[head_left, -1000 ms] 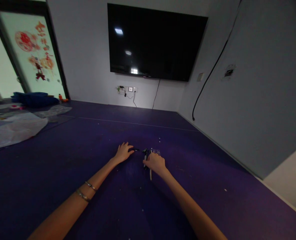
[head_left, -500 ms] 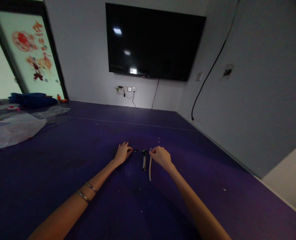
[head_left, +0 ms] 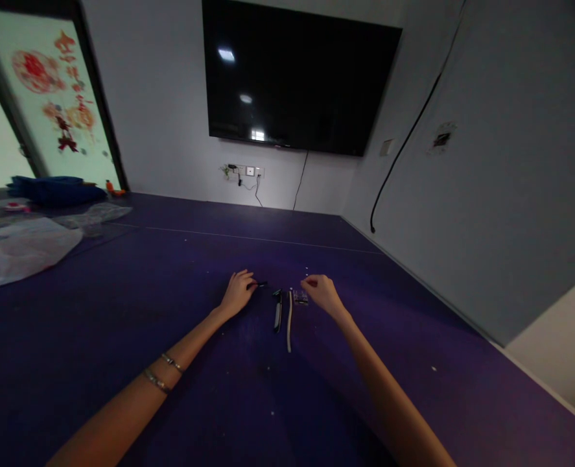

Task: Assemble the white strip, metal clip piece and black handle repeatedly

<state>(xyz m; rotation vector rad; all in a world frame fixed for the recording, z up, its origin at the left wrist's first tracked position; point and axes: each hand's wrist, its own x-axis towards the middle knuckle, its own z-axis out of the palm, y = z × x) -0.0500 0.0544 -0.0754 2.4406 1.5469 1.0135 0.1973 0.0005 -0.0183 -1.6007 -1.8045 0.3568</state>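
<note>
My left hand [head_left: 238,290] rests on the purple surface, its thumb and fingertips closed on a small slim black object [head_left: 262,284] that points right. To the right of it lies a dark tool with a T-shaped head and a grey handle [head_left: 278,312], which looks like a razor. Beside that tool is a thin, pale, slightly curved strip [head_left: 289,322]. A small clear packet with dark marks [head_left: 301,298] lies right of the strip's top. Just above and right of the packet, my right hand [head_left: 322,292] has its fingertips pinched together; whatever may be between them is hidden.
White scraps dot the purple surface [head_left: 194,389]. Clear plastic sheeting [head_left: 34,250] and a dark blue bundle [head_left: 56,190] lie at far left. A television [head_left: 301,78] hangs on the back wall; a black cable [head_left: 404,149] dangles along the right wall.
My right hand has let go of the pale strip and moved right, uncovering the clear packet. My left hand stays closed on the black object, slightly farther from the razor-like tool.
</note>
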